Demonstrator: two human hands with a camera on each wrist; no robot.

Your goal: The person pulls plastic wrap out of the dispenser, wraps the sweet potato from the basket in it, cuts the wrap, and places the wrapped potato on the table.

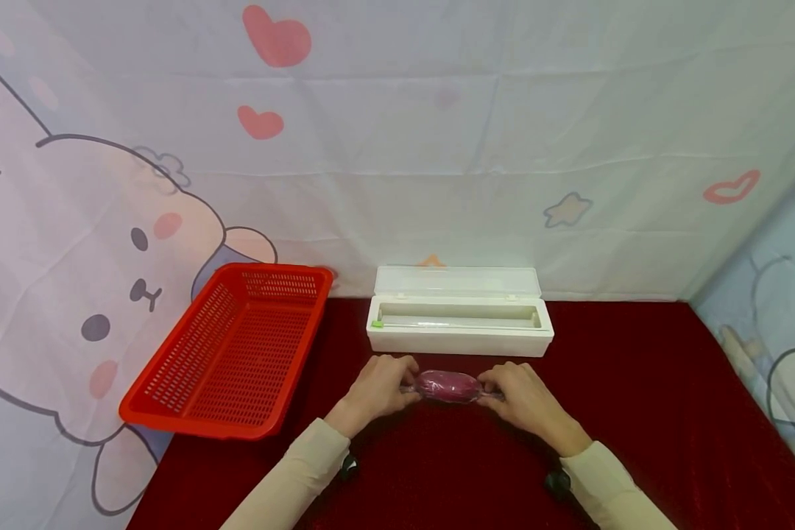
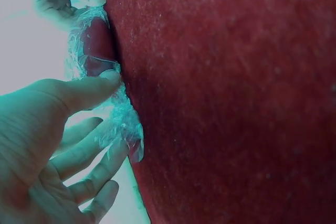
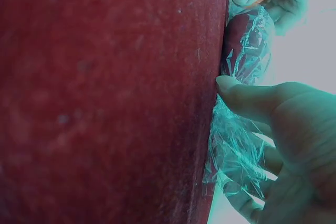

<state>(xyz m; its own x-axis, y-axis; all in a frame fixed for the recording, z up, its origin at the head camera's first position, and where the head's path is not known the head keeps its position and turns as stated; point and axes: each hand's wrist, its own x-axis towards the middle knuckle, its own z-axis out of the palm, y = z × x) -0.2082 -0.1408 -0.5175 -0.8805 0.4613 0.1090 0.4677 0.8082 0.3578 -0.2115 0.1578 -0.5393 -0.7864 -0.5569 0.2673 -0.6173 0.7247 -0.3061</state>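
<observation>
In the head view, a purple-red oblong item (image 1: 449,386), much like a sweet potato, is wrapped in clear cling film and lies at the front of the dark red table. The left hand (image 1: 386,384) pinches the gathered film at its left end. At the other end, the right hand (image 1: 520,396) pinches the film too. From the left wrist, crumpled cling film (image 2: 123,116) shows between thumb and fingers. Loose film (image 3: 236,145) spreads past the thumb in the right wrist view. Just behind the hands stands a white cling film dispenser (image 1: 460,341), its clear lid raised.
A red slotted plastic basket (image 1: 291,394) stands to the left, with nothing seen inside. The dispenser holds a film roll (image 1: 460,321) and has a green slider (image 1: 377,324) at its left. A printed cloth backdrop (image 1: 411,177) rises behind the red table (image 1: 642,397).
</observation>
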